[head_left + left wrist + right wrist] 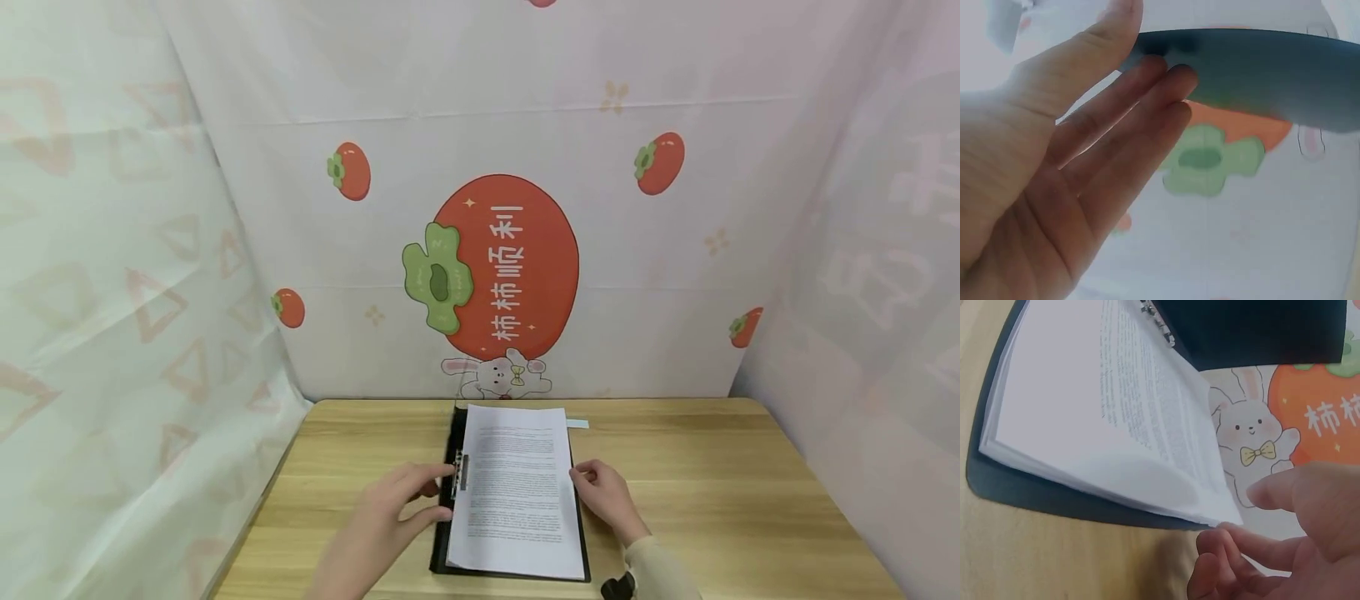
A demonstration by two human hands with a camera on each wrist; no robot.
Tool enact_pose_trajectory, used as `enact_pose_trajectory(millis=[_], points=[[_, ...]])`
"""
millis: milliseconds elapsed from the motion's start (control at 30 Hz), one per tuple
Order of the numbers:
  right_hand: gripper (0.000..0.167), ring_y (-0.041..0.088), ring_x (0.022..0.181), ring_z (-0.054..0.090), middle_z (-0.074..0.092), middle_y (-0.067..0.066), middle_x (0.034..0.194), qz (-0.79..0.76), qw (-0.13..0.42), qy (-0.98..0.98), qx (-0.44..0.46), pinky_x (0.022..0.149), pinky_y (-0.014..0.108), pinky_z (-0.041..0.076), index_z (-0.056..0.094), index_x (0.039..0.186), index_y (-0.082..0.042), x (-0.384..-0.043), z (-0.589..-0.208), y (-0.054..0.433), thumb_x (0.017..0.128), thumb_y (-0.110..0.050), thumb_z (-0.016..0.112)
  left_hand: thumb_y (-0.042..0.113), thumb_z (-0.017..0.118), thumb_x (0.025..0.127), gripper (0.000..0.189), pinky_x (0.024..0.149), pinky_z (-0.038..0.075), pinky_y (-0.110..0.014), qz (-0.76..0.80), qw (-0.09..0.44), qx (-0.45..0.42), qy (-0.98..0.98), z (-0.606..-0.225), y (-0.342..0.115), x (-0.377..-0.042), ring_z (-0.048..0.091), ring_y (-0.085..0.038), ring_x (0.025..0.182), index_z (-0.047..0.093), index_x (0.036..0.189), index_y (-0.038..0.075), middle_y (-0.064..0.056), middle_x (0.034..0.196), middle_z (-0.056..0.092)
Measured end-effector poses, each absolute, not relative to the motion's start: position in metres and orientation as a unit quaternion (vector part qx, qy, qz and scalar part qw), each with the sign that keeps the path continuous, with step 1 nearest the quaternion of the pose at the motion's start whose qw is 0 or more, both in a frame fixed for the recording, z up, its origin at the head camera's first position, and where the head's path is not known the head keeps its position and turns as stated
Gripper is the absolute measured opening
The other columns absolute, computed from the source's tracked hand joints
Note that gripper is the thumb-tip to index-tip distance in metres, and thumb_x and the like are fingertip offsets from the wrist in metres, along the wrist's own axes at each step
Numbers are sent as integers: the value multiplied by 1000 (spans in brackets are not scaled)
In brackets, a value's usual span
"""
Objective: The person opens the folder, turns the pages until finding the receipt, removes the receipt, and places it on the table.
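Observation:
A dark clip folder lies opened on the table, with a stack of printed sheets on its right-hand side. The metal clip sits at the left edge of the sheets. The folder's cover stands raised, seen nearly edge-on in the head view. My left hand is at the cover's outer side, thumb and fingers spread apart and fairly straight, fingertips against the cover. My right hand touches the right edge of the sheets with a fingertip, its thumb held apart from the paper.
A pale blue tab sticks out at the folder's upper right. The wooden table extends to both sides. Behind it hangs a white cloth printed with persimmons and a rabbit, with more cloth on the left and right.

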State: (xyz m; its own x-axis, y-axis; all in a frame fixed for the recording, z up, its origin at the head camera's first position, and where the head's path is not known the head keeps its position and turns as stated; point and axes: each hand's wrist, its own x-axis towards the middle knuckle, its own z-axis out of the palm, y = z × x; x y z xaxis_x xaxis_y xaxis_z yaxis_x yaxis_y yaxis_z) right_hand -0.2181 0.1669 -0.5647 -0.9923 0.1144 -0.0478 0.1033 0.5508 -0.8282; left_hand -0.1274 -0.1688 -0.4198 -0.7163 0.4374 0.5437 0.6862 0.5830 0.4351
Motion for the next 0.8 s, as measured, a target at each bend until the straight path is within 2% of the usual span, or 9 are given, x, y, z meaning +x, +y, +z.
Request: enact_pose_trajectory(millis=[67,167,267,333,533,600,700,800], points=[[35,27,93,65,69,15,102,470,5,-881,-61,81,44,57,66,118,12,-219,-569,169,103,-19,65,7,92,78,61,81,59,-27,-319,219,-300,-872,-422,-181,-124,66,-5,91,70,133,21,13,110,71],[37,26,92,65,70,16,103,470,3,-880,-61,81,44,57,65,120,13,-221,-572,169,103,-19,66,2,92,76,64,82,60,-24,-327,247,-266,-873,-425,-196,-119,69,-5,91,71,134,17,8,115,74],[40,26,92,66,70,18,104,474,1,-878,-61,81,44,58,63,124,16,-222,-574,167,102,-17,66,-1,92,74,65,83,59,-19,-338,264,-229,-874,-430,-209,-115,72,-6,92,72,134,13,1,120,76],[42,26,91,66,70,18,104,474,3,-879,-59,81,44,59,62,126,17,-221,-575,166,102,-17,66,-1,92,74,65,82,58,-17,-334,276,-199,-879,-434,-216,-113,73,-6,91,72,133,13,1,119,76],[41,24,88,64,69,15,101,474,9,-879,-54,77,39,57,63,127,17,-219,-578,162,100,-13,67,0,94,73,66,79,56,-12,-304,312,-122,-892,-448,-238,-106,74,-8,84,73,134,14,8,96,76],[41,23,88,63,68,15,102,474,6,-879,-54,76,38,56,63,128,17,-219,-578,161,100,-14,67,-1,94,73,66,77,55,-11,-294,319,-94,-896,-453,-245,-103,75,-12,82,73,134,12,7,91,76],[43,23,88,61,67,15,101,474,5,-879,-51,75,37,55,62,129,18,-219,-578,160,101,-14,67,2,94,75,64,70,59,-19,-271,326,-52,-904,-459,-253,-101,76,-20,78,73,134,11,0,91,78],[43,22,86,60,67,14,99,476,6,-878,-47,73,34,54,62,129,18,-219,-578,159,101,-14,67,5,93,77,61,66,62,-32,-257,324,-18,-910,-464,-260,-100,77,-27,75,72,134,8,-8,92,80]])
